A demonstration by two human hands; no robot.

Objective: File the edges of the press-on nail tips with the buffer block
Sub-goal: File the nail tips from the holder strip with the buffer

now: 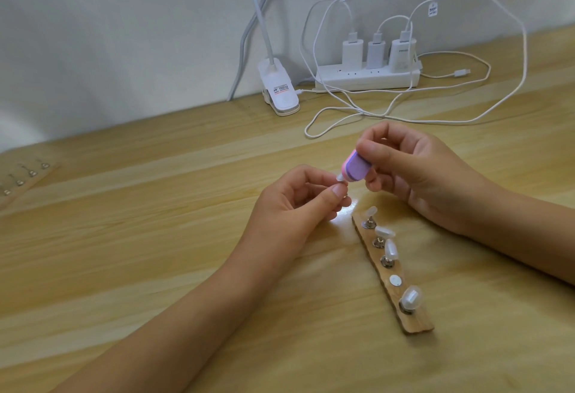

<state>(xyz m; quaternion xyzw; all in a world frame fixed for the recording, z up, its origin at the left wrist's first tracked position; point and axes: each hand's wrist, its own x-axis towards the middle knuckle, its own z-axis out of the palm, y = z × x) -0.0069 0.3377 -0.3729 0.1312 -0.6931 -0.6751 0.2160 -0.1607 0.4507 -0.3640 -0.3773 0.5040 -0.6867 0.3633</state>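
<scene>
The small translucent white nail tip [340, 177] sits centre frame, pinched in your left hand's [292, 206] grip. Its edge seems to touch the pink-and-purple buffer block [356, 168], which your right hand [429, 171] pinches. Four more nail tips [385, 232] wait on the wooden holder strip [417, 324], lower right on the desk [155, 237]; one seat is bare. I cannot tell whether any are filed.

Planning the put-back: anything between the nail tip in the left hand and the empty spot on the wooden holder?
Nothing visible. The nail tip, pinched by the left hand, has a free line down to the empty spot on the wooden holder. Mounted tips stand close on both sides of it.
</scene>
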